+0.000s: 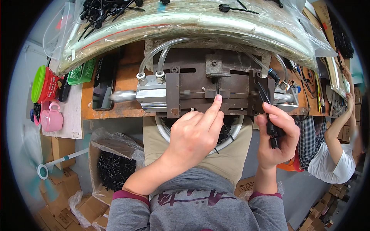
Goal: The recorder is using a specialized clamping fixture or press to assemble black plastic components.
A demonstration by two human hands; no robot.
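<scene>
Okay, so your left hand (197,133) has its index finger stuck out, tip at the near end of the slim black piece (217,85) in the middle of the brown metal fixture (190,85). Other fingers are kinda curled; can't tell if they're gripping anything. Your right hand (284,133) is clamped around some black plastic parts (273,133), right of the fixture's middle.

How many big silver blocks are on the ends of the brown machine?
2. One silver block is at the left end of the brown machine; the other silver block is at its right end, beyond the right hand, partly hidden.
</scene>
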